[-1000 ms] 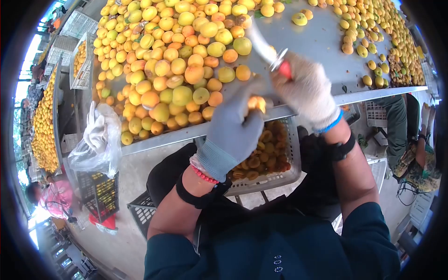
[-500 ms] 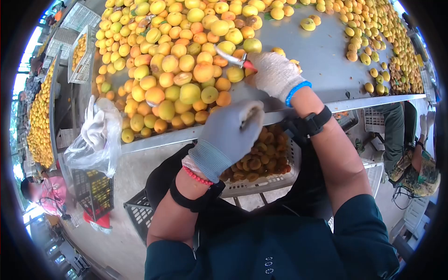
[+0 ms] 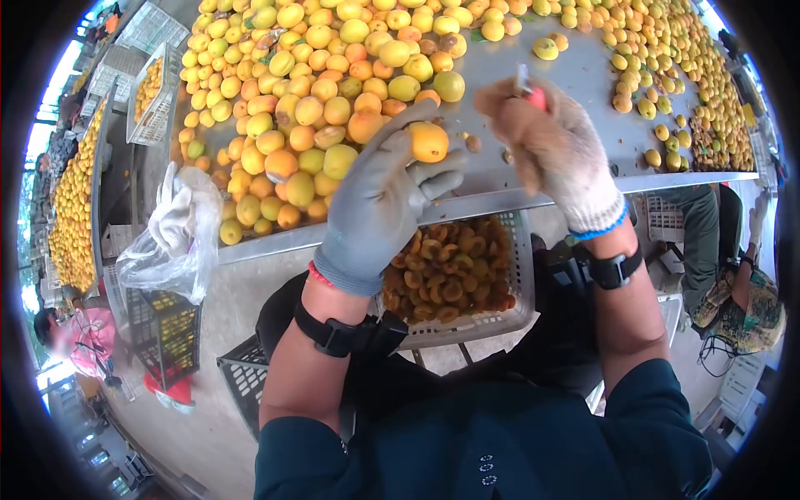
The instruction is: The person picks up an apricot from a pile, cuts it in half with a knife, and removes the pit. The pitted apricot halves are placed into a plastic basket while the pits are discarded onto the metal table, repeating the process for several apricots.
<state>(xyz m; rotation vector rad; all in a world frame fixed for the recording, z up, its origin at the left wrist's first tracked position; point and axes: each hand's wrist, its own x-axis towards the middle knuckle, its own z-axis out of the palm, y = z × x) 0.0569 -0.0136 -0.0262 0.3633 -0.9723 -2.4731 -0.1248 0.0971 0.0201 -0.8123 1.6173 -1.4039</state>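
In a grey glove, my left hand (image 3: pixel 375 192) is closed around a yellow-orange apricot (image 3: pixel 429 142), held just above the front of the metal table. My right hand (image 3: pixel 554 137), in a white knit glove, is a little blurred and wrapped round a knife (image 3: pixel 534 96) with a red handle; most of the knife is hidden by the fingers. Whole apricots (image 3: pixel 304 112) lie heaped on the table beyond my left hand. Below both hands, between my knees, a light plastic crate (image 3: pixel 521 275) holds many split apricot halves (image 3: pixel 446 271).
The metal table's front edge (image 3: pixel 492 200) runs across in front of me. A plastic bag with white gloves (image 3: pixel 171 225) hangs at its left. More apricots (image 3: pixel 704 92) lie far right. Crates (image 3: pixel 167 342) stand at left, near a person in pink (image 3: pixel 87 337); another person (image 3: pixel 742 304) is at right.
My left hand has turned palm up and now shows an apricot in its fingers. My right hand has moved right with the knife, away from the apricot heap, and the hands are farther apart.
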